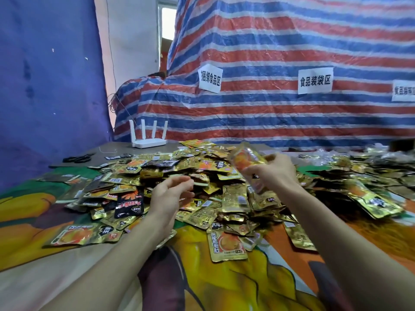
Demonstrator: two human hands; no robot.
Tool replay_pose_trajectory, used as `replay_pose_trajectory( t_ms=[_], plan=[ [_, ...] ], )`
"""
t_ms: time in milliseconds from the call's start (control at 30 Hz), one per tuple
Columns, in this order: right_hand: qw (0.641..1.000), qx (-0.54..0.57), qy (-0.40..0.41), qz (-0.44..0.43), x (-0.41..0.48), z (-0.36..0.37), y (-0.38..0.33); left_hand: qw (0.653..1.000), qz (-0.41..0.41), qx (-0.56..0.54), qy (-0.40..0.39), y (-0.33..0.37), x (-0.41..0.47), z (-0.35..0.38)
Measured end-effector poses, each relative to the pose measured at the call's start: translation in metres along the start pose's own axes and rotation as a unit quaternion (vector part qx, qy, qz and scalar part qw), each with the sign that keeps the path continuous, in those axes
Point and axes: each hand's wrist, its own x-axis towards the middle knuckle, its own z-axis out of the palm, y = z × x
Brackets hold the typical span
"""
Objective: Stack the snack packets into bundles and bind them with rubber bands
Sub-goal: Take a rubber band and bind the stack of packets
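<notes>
Item 1: heap [233,196] of snack packets, mostly gold, some black. It lay loose across the middle of the table on a printed cloth [224,283]. We saw no bundle in it.

Item 2: packet [247,159], gold and orange, raised above the heap's right half and tilted. It was blurred, so we could not tell whether it was one packet or several.

Item 3: right hand [272,173], fingers and thumb curled round that packet's lower end.

Item 4: left hand [168,194], hovering over the heap's left half with the palm turned inward. Its fingers were loosely bent, and we saw nothing held in them.

Item 5: stray packet [226,245], flat on the cloth, just in front of the heap.

Item 6: white router [149,142], four aerials up, at the table's far edge.

Item 7: black scissors [77,158], far left, apart from the heap.

Item 8: striped tarp [269,41] behind the table, with paper labels [315,80] stuck on it.
</notes>
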Motion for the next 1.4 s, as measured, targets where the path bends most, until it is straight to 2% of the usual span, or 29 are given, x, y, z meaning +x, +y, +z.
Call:
replay_pose_trajectory(
  t_ms=[67, 167, 200, 267, 367, 433, 500, 567, 633, 733, 833, 933, 967, 1033, 1100, 1167, 1333, 1400],
  plan=[
    [0.985, -0.155, 0.064, -0.029, 0.008, -0.004, 0.01, 1.0, 0.012, 0.011, 0.021, -0.001, 0.002, -0.004],
    [0.907, -0.411, 0.082, -0.04, 0.011, 0.005, 0.029, 0.997, 0.034, 0.057, 0.044, 0.0, 0.002, -0.007],
    [0.882, -0.464, 0.077, -0.026, 0.012, 0.008, 0.035, 0.995, 0.041, 0.074, 0.054, 0.0, 0.002, -0.007],
    [0.861, -0.505, 0.067, -0.003, 0.015, 0.009, 0.041, 0.991, 0.056, 0.1, 0.069, 0.0, 0.002, -0.008],
    [0.865, -0.494, 0.084, -0.008, 0.017, 0.009, 0.041, 0.982, 0.087, 0.153, 0.064, 0.001, 0.0, -0.008],
    [0.874, -0.471, 0.113, -0.047, 0.013, 0.012, 0.035, 0.968, 0.128, 0.21, 0.056, 0.001, -0.001, -0.007],
    [0.881, -0.439, 0.135, -0.111, 0.005, 0.019, 0.026, 0.937, 0.16, 0.303, 0.061, 0.004, -0.001, -0.006],
    [0.89, -0.401, 0.118, -0.184, -0.004, 0.031, 0.015, 0.906, 0.145, 0.392, 0.069, 0.006, 0.0, -0.008],
    [0.9, -0.354, 0.048, -0.25, -0.013, 0.051, 0.005, 0.86, 0.1, 0.493, 0.08, 0.009, 0.001, -0.01],
    [0.899, -0.313, -0.1, -0.289, -0.023, 0.087, -0.008, 0.751, 0.019, 0.655, 0.083, 0.02, 0.009, -0.018],
    [0.885, -0.321, -0.222, -0.252, -0.028, 0.119, -0.018, 0.688, -0.058, 0.717, 0.098, 0.036, 0.023, -0.038],
    [0.849, -0.354, -0.347, -0.184, -0.028, 0.139, -0.024, 0.635, -0.13, 0.754, 0.105, 0.038, 0.038, -0.064],
    [0.842, -0.357, -0.371, -0.16, -0.028, 0.142, -0.025, 0.633, -0.157, 0.751, 0.102, 0.037, 0.042, -0.071],
    [0.844, -0.354, -0.378, -0.138, -0.025, 0.149, -0.024, 0.65, -0.191, 0.73, 0.089, 0.034, 0.051, -0.082],
    [0.851, -0.362, -0.349, -0.153, -0.024, 0.156, -0.02, 0.665, -0.185, 0.721, 0.058, 0.038, 0.058, -0.086],
    [0.852, -0.379, -0.312, -0.183, -0.026, 0.158, -0.016, 0.663, -0.161, 0.731, 0.022, 0.047, 0.062, -0.087],
    [0.862, -0.392, -0.238, -0.217, -0.034, 0.164, -0.011, 0.582, -0.077, 0.809, 0.004, 0.049, 0.053, -0.088],
    [0.868, -0.381, -0.247, -0.2, -0.038, 0.17, -0.01, 0.566, -0.021, 0.824, 0.024, 0.041, 0.045, -0.09]
  ],
)
